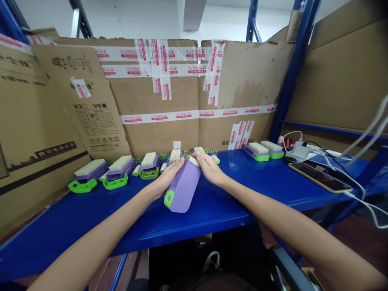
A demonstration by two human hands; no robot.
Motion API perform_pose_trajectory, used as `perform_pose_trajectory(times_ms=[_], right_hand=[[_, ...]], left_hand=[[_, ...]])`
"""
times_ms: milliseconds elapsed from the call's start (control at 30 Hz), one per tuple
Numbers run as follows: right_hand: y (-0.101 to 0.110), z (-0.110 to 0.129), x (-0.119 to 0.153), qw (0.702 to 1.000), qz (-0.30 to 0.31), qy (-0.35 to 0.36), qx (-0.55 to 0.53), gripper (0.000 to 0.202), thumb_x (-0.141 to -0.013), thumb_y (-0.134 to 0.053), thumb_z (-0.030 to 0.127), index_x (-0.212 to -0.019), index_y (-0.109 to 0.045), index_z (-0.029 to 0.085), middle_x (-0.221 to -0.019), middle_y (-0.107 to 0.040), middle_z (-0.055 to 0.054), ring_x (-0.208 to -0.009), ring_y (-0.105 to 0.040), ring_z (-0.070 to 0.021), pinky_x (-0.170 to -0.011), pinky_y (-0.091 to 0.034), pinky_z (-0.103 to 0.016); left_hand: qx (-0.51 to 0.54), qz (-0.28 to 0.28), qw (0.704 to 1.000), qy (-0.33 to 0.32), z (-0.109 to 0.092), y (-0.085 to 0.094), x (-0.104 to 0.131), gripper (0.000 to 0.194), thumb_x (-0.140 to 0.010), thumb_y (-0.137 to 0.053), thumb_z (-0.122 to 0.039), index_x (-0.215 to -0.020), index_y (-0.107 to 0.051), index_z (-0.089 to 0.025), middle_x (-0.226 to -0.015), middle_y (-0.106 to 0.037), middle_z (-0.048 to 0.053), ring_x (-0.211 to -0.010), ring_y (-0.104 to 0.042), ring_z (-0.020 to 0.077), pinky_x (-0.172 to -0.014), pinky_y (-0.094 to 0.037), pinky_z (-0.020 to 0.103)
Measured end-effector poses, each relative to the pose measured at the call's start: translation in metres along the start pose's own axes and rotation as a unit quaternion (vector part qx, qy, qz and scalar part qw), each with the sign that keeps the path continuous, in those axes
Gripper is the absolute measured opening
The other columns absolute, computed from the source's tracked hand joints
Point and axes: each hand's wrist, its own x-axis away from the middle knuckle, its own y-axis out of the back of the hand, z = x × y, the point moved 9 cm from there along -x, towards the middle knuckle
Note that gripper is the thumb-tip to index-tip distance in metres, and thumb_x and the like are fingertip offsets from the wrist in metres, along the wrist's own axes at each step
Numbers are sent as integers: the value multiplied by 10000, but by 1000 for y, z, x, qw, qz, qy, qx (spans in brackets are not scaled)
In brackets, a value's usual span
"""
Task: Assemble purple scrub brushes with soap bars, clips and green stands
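A purple plastic brush body (185, 188) with a green end is tilted over the front of the blue table, its smooth face turned towards me. My left hand (166, 178) is closed round its left side. At the far upper end, my right hand (209, 166) is closed on it with the fingertips beside a cream-coloured part; the exact grip there is partly hidden. Behind my hands, a row of similar brushes (149, 161) lies with cream bristles up, and a green handle (115, 182) shows at the front of one.
Two more brushes (259, 150) lie at the back right. A phone (320, 176), a white charger (301, 149) and loose cables (357, 185) are on the right of the blue table (230, 206). Taped cardboard (163, 95) walls the back, with further cardboard (39, 121) on the left.
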Motion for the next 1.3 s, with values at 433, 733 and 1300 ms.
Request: perform_pose_trajectory(times_ms=[433, 733, 1300], right_hand=[[-5, 7, 1, 1000, 20, 6, 2, 633, -1090, -264, 766, -880, -536, 235, -913, -597, -33, -881, -577, -214, -841, -473, -372], [-2, 29, 5, 991, 15, 101, 87, 505, -1143, -277, 641, -988, -539, 237, -996, -612, -64, -968, -585, -238, -932, -469, -416], [-7, 37, 9, 974, 57, 166, 146, 495, -1162, -278, 578, -1301, -577, 209, -1188, -656, -128, -1135, -595, -279, -1055, -481, -495]], left_hand=[[-1, 29, 994, 105, 22, 2, 0, 769, -860, -616, -891, -1051, -761, -161, -715, -765, 87, -595, -691, 223, -559, -536, 324], [-10, 12, 999, 42, 10, 3, -2, 731, -836, -677, -868, -1046, -751, -171, -736, -758, 66, -621, -681, 209, -583, -530, 309], [-90, -46, 991, -90, -18, 9, 0, 750, -817, -718, -847, -1204, -729, -204, -969, -747, 49, -913, -670, 239, -807, -537, 324]])
